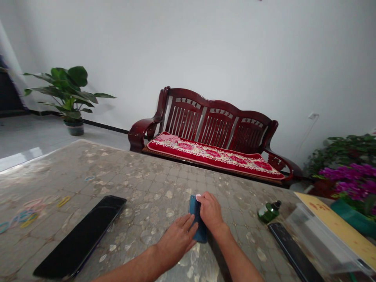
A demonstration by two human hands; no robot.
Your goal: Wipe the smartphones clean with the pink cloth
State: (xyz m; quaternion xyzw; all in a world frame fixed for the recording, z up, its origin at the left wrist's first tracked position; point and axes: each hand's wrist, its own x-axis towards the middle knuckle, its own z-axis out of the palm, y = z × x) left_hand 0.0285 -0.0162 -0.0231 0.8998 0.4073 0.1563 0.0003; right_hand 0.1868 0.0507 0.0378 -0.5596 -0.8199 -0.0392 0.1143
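Observation:
A blue phone-shaped object (200,232) lies on the patterned tablecloth (141,203) in front of me. My left hand (178,237) rests over its left side, fingers reaching onto the blue surface. At its upper right, my right hand (210,209) has its fingers bent together around a small whitish-pink piece (199,197), pressed against the top end of the blue object. What that piece is, I cannot make out.
Left on the table are a large black tablet-like device (82,239) and several coloured bands (26,215). At right are a green bottle (268,212), a black phone-like object (293,250), a clear plastic box (317,239) and purple flowers (352,178). Beyond stands a wooden bench (217,117).

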